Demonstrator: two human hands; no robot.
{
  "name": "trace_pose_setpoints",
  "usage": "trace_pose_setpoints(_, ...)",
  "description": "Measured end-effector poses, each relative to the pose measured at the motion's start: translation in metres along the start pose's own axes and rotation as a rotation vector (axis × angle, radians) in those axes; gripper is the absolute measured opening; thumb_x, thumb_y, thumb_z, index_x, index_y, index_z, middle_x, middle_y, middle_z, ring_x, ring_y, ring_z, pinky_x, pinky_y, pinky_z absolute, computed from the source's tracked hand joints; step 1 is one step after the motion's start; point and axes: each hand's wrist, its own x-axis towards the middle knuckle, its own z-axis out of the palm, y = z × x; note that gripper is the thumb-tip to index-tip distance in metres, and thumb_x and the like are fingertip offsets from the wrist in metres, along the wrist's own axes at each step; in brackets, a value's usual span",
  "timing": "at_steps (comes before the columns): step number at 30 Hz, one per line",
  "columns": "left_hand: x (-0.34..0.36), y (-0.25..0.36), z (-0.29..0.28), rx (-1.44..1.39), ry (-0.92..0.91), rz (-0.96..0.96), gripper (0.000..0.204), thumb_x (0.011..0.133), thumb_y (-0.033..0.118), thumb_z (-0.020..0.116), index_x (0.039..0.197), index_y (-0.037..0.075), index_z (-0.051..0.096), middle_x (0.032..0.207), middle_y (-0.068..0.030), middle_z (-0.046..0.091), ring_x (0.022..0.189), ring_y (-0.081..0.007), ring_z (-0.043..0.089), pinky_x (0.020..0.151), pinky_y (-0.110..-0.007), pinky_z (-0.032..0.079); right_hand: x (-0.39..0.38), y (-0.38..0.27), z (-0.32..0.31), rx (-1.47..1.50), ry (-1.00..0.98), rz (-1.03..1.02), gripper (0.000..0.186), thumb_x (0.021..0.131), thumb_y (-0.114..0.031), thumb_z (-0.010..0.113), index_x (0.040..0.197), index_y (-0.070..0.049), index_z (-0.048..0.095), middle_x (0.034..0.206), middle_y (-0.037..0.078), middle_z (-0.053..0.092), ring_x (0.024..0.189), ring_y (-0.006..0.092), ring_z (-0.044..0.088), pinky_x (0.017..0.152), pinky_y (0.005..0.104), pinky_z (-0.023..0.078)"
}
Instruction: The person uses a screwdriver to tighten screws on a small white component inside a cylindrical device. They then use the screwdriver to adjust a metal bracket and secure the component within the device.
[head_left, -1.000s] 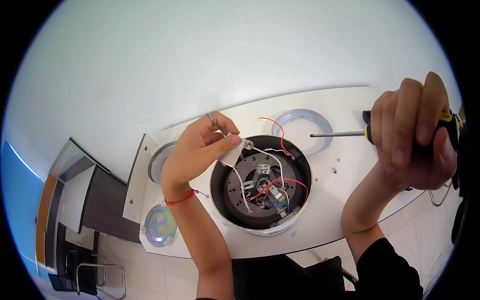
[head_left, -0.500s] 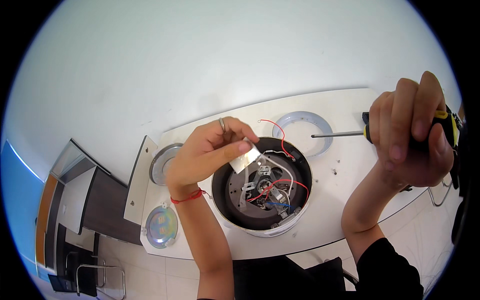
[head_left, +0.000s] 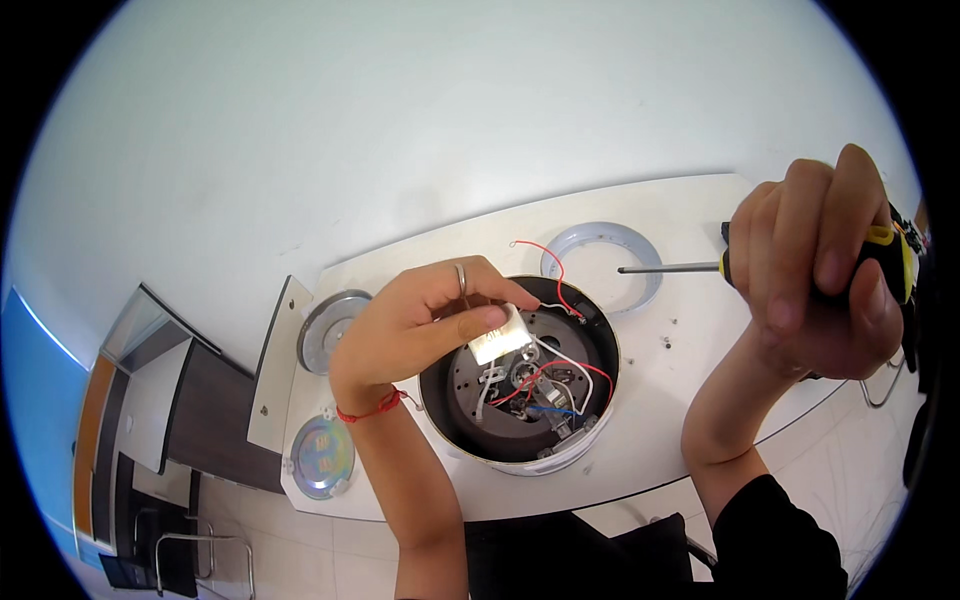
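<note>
My left hand (head_left: pixel 425 322) pinches a small white rectangular part (head_left: pixel 498 338) with wires trailing from it, held over an open round black appliance base (head_left: pixel 520 385). Inside the base lie red, white and blue wires and metal fittings. My right hand (head_left: pixel 815 275) grips a screwdriver (head_left: pixel 700 266) with a black and yellow handle; its shaft points left, above the table and apart from the base.
A white table (head_left: pixel 690 350) carries a pale grey ring (head_left: pixel 600 265) behind the base, a round metal plate (head_left: pixel 330 325) and a shiny disc (head_left: pixel 322 455) at the left, and small screws at the right. Dark furniture stands at the lower left.
My left hand has shifted right and lifted the white part over the base. My right hand with the screwdriver has barely moved.
</note>
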Motion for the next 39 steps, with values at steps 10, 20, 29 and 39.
trace_pose_setpoints(10,-0.003,-0.006,-0.001,-0.115,-0.012,-0.200,0.017,0.099,0.004,0.061,0.115,0.001,0.067,0.093,0.0022,0.061,0.083,-0.0050,0.052,0.074,-0.022,0.043,0.003,-0.005,0.008,-0.027,0.017,0.067,0.023,0.102,-0.034,0.059,0.095,-0.015,0.048,0.077,0.002,0.063,0.052,0.0081,0.059,0.050,0.0216,0.046)
trace_pose_setpoints(20,0.004,-0.005,0.000,0.058,-0.104,-0.317,0.018,0.091,0.011,0.074,0.107,0.002,0.071,0.073,0.0045,0.059,0.067,-0.0017,0.048,0.058,-0.021,0.035,0.005,-0.005,0.005,-0.034,-0.025,0.080,0.026,0.101,-0.037,0.062,0.096,-0.015,0.049,0.079,0.002,0.064,0.054,0.0086,0.062,0.051,0.0215,0.048)
trace_pose_setpoints(29,-0.001,0.003,0.004,0.138,-0.082,-0.444,0.016,0.084,0.010,0.077,0.097,0.000,0.073,0.075,-0.0023,0.068,0.068,-0.0068,0.060,0.063,-0.024,0.047,0.006,-0.009,0.008,-0.054,-0.017,0.121,0.026,0.100,-0.036,0.063,0.097,-0.014,0.049,0.079,0.003,0.064,0.055,0.0090,0.062,0.052,0.0215,0.048)
trace_pose_setpoints(39,0.000,0.002,0.006,0.160,-0.051,-0.500,0.015,0.082,0.009,0.074,0.092,-0.003,0.074,0.079,-0.0098,0.075,0.072,-0.0128,0.070,0.067,-0.026,0.053,0.006,-0.008,0.008,-0.053,-0.032,0.103,0.027,0.100,-0.036,0.065,0.097,-0.014,0.050,0.080,0.003,0.066,0.056,0.0094,0.063,0.052,0.0214,0.048)
